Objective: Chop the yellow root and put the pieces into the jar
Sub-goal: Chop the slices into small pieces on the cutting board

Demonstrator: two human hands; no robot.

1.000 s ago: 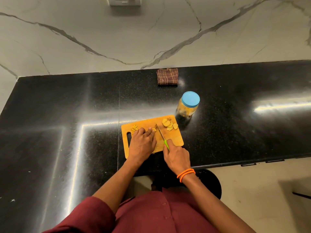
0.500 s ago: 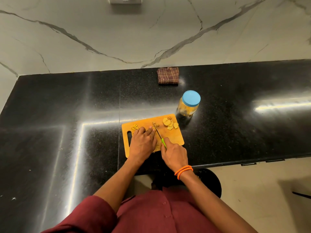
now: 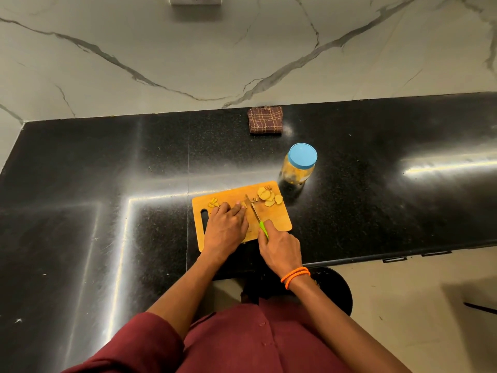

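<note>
An orange wooden cutting board [image 3: 279,220] lies near the counter's front edge. My left hand [image 3: 227,228] presses a piece of yellow root [image 3: 243,204] down on the board, fingertips curled over it. In my right hand [image 3: 279,247] is a green-handled knife [image 3: 254,211], blade tip against the root beside my left fingers. Cut yellow slices [image 3: 267,197] are piled at the board's far right corner, and a few more pieces [image 3: 213,203] lie at its far left. A jar [image 3: 298,168] with a blue lid stands just beyond the board's right corner, holding yellow pieces.
A folded brown checked cloth [image 3: 265,120] lies at the back of the black granite counter [image 3: 107,184], against the marble wall. A black round stool [image 3: 336,289] stands below the counter's front edge, by my right arm.
The knife blade has shifted slightly left, closer to my left fingertips, and my right hand has moved with it. My left hand stays on the root.
</note>
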